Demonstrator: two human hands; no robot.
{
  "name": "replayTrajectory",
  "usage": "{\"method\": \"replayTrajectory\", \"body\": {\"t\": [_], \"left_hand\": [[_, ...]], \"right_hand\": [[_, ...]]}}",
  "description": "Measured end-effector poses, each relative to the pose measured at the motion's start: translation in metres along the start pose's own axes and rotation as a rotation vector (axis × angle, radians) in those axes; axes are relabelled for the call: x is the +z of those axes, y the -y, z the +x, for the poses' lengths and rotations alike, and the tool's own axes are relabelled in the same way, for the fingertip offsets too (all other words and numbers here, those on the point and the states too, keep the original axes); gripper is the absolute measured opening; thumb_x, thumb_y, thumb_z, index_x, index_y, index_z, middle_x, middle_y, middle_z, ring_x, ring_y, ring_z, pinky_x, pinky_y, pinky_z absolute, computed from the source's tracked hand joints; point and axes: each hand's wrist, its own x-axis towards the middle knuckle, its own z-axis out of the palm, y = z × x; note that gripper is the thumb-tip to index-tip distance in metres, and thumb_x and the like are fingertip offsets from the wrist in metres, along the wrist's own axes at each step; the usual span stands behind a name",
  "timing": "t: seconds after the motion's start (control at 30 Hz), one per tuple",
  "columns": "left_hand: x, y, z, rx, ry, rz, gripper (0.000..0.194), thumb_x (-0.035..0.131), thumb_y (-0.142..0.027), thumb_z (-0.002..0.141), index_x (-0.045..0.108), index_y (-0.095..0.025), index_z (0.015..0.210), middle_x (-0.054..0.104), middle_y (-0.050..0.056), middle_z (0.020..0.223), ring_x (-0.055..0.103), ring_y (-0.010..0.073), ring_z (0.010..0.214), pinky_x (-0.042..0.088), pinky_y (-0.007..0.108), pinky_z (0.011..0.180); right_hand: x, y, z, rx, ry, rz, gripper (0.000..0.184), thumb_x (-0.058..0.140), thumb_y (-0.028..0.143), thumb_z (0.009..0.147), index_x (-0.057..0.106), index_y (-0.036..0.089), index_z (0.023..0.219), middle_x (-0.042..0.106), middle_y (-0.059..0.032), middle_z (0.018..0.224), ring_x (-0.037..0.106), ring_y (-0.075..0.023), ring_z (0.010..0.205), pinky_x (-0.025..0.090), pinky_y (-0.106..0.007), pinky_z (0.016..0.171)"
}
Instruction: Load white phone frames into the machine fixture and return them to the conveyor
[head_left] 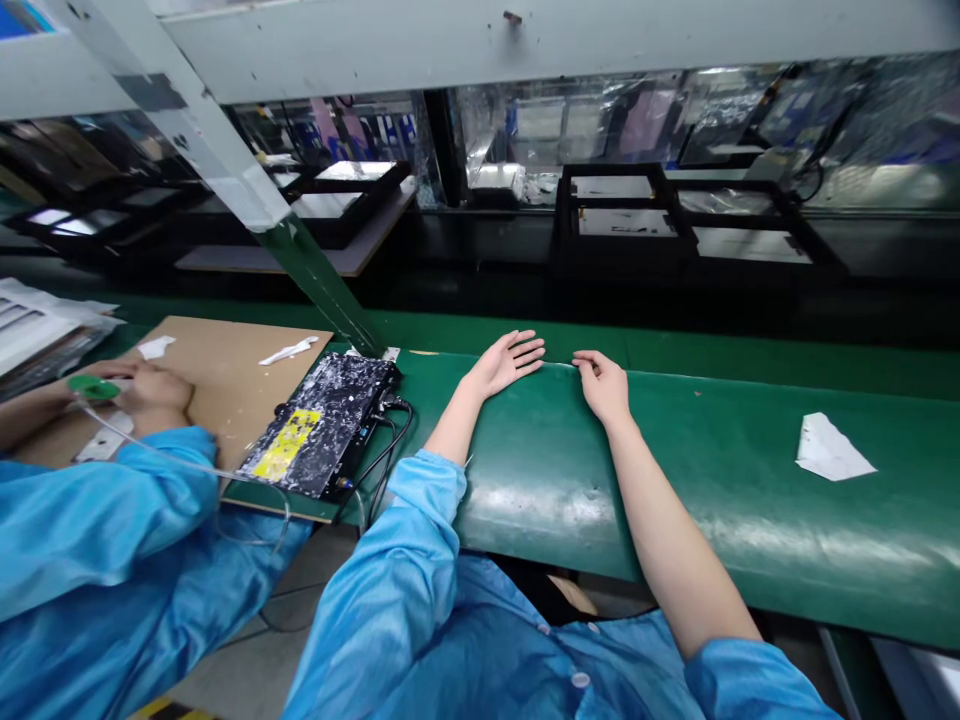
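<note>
My left hand (510,362): fingers spread | My right hand (602,385): fingers curled toward thumb, I cannot tell if gripping | Smooth, glossy green table (540,455): beneath both | Angular white scrap (832,449): flat, to my right | Scuffed, speckled black box (341,395): to my left

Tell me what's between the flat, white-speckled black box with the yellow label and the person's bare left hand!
In the head view, thin black cables curl beside the black box, then smooth green tabletop runs to the left hand.

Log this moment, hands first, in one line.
left hand: open, empty; right hand: half-curled, contents unclear; green table: beneath both; white scrap: far right
</note>
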Motion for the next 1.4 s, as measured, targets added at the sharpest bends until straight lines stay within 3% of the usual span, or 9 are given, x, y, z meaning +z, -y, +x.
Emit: {"method": "replayTrajectory", "body": {"t": [0.17, 0.33, 0.53, 0.73, 0.9, 1.07, 1.2, 1.3, 1.4], "left_hand": [[0.009, -0.007, -0.004, -0.007, -0.065, -0.019, 0.039, 0.054, -0.033, 0.117, 0.075, -0.016, 0.145, 0.079, 0.021, 0.144, 0.078, 0.0297, 0.134, 0.055, 0.053, 0.131], [0.029, -0.022, -0.018, -0.014, -0.061, 0.031, 0.042, 0.042, -0.03, 0.119, 0.077, -0.017, 0.139, 0.082, 0.017, 0.137, 0.08, 0.0233, 0.125, 0.058, 0.044, 0.126], [0.039, -0.039, -0.005, 0.065, -0.189, 0.172, 0.036, 0.047, -0.027, 0.113, 0.081, -0.018, 0.122, 0.083, 0.015, 0.134, 0.081, 0.0231, 0.125, 0.064, 0.043, 0.121], [0.053, -0.042, -0.006, 0.069, -0.21, 0.33, 0.032, 0.053, -0.029, 0.109, 0.084, -0.027, 0.111, 0.084, 0.007, 0.131, 0.069, 0.0215, 0.149, 0.047, 0.045, 0.139], [0.055, -0.038, -0.009, 0.075, -0.254, 0.299, 0.02, 0.064, -0.024, 0.105, 0.082, -0.021, 0.112, 0.08, 0.007, 0.128, 0.068, 0.0183, 0.146, 0.036, 0.041, 0.145], [0.054, -0.035, 0.001, 0.084, -0.285, 0.262, 0.017, 0.067, -0.02, 0.098, 0.081, -0.022, 0.105, 0.08, 0.005, 0.117, 0.066, 0.0167, 0.146, 0.035, 0.037, 0.146], [0.057, -0.028, 0.002, 0.13, -0.288, 0.34, 0.02, 0.063, -0.021, 0.092, 0.081, -0.029, 0.094, 0.083, 0.002, 0.107, 0.059, 0.0191, 0.16, 0.037, 0.038, 0.146], [0.059, -0.025, -0.003, 0.146, -0.312, 0.369, 0.021, 0.064, -0.019, 0.087, 0.081, -0.032, 0.089, 0.085, -0.001, 0.101, 0.058, 0.0191, 0.162, 0.039, 0.037, 0.146], [0.057, -0.024, -0.005, 0.169, -0.296, 0.388, 0.017, 0.069, -0.022, 0.085, 0.081, -0.034, 0.088, 0.085, -0.003, 0.099, 0.059, 0.0191, 0.162, 0.04, 0.037, 0.146]], "right_hand": [[0.003, 0.003, 0.003, -0.067, 0.099, -0.081, 0.041, 0.053, 0.039, 0.104, 0.087, 0.025, 0.123, 0.087, -0.0111, 0.119, 0.074, -0.0271, 0.089, 0.06, -0.044, 0.095], [0.005, 0.028, 0.005, -0.117, 0.108, -0.148, 0.039, 0.052, 0.023, 0.106, 0.087, 0.024, 0.124, 0.085, -0.01, 0.134, 0.077, -0.0288, 0.126, 0.058, -0.043, 0.116], [-0.002, 0.046, 0.013, -0.156, 0.047, -0.213, 0.026, 0.073, 0.014, 0.099, 0.089, 0.027, 0.115, 0.088, -0.0018, 0.124, 0.08, -0.024, 0.117, 0.06, -0.035, 0.111], [-0.046, 0.025, -0.082, -0.331, 0.123, -0.164, 0.022, 0.07, 0.018, 0.106, 0.085, 0.021, 0.122, 0.084, -0.0072, 0.137, 0.077, -0.0244, 0.125, 0.057, -0.039, 0.119], [-0.138, -0.006, -0.221, -0.225, -0.044, -0.15, 0.025, 0.064, 0.024, 0.112, 0.084, 0.026, 0.127, 0.087, -0.0053, 0.118, 0.08, -0.0227, 0.109, 0.064, -0.037, 0.103], [-0.302, -0.02, -0.358, 0.111, -0.582, -0.641, 0.026, 0.064, 0.042, 0.114, 0.084, 0.028, 0.121, 0.083, -0.0099, 0.104, 0.077, -0.0271, 0.093, 0.063, -0.043, 0.09], [-0.42, -0.022, -0.429, 0.349, -0.756, -1.081, 0.031, 0.073, 0.046, 0.11, 0.085, 0.018, 0.116, 0.079, -0.0155, 0.097, 0.07, -0.0273, 0.086, 0.052, -0.041, 0.085], [-0.46, -0.034, -0.449, 0.541, -0.738, -1.176, 0.023, 0.083, 0.036, 0.105, 0.086, 0.014, 0.113, 0.076, -0.0137, 0.091, 0.067, -0.0257, 0.084, 0.049, -0.037, 0.082], [-0.466, -0.05, -0.453, 0.592, -0.66, -1.233, 0.018, 0.088, 0.031, 0.104, 0.088, 0.013, 0.109, 0.079, -0.0174, 0.102, 0.069, -0.025, 0.092, 0.047, -0.036, 0.085]]}}
